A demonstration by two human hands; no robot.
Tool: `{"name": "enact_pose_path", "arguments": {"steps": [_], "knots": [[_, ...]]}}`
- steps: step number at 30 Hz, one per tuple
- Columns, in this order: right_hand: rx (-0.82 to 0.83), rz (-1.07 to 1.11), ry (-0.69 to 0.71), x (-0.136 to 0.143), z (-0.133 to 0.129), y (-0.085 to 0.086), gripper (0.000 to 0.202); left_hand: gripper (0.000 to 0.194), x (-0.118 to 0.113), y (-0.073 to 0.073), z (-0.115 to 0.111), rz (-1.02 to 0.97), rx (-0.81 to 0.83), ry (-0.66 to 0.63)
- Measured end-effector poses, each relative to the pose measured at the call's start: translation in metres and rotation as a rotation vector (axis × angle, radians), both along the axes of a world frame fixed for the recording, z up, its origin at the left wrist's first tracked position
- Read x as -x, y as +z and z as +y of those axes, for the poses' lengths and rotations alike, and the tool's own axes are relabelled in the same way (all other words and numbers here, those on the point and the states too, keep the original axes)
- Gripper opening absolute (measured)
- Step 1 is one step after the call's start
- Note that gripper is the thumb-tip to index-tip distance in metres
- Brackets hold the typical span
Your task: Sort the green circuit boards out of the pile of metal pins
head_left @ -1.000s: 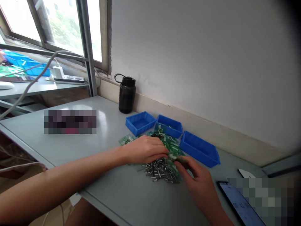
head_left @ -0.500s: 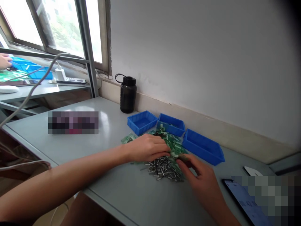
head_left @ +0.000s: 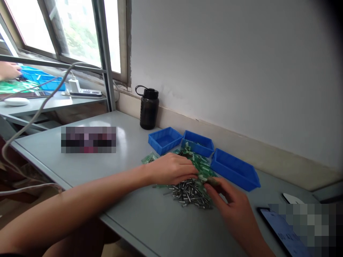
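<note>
My left hand [head_left: 174, 168] lies over a heap of green packets [head_left: 199, 162], its fingers closed on the edge of a small green packet [head_left: 203, 177]. From the right, my right hand [head_left: 229, 196] pinches the same packet between thumb and forefinger. Below both hands is a loose pile of metal pins [head_left: 189, 194]. Behind the heap stand three blue trays: a small one [head_left: 164, 140], a middle one [head_left: 198, 143] with small pieces in it, and a longer one [head_left: 234, 170] at the right.
A black bottle [head_left: 149, 109] stands by the wall. A phone [head_left: 281, 232] lies at the right front, a white object [head_left: 292, 198] behind it. At the far left, another person's hand [head_left: 9, 70] is near blue trays [head_left: 52, 82]; a cable [head_left: 40, 103] hangs in front.
The view has shifted slightly, so everything appears a little further right and lower. Both hands keep nearly the same pose on the green packet.
</note>
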State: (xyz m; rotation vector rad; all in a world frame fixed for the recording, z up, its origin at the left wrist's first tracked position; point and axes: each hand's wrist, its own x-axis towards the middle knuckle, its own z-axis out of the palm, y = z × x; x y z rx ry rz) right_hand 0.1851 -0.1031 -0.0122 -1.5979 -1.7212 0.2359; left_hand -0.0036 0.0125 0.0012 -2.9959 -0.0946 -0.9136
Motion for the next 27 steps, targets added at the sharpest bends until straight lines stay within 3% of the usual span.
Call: {"name": "enact_pose_path", "arguments": {"steps": [8, 27], "knots": [[0.070, 0.017, -0.004, 0.0001, -0.0009, -0.0019, 0.020, 0.027, -0.0006, -0.0004, 0.0006, 0.002, 0.002, -0.013], [0.063, 0.073, 0.024, 0.0004, -0.0003, -0.0016, 0.018, 0.023, -0.0022, -0.0030, 0.0048, -0.058, 0.005, -0.018]]}}
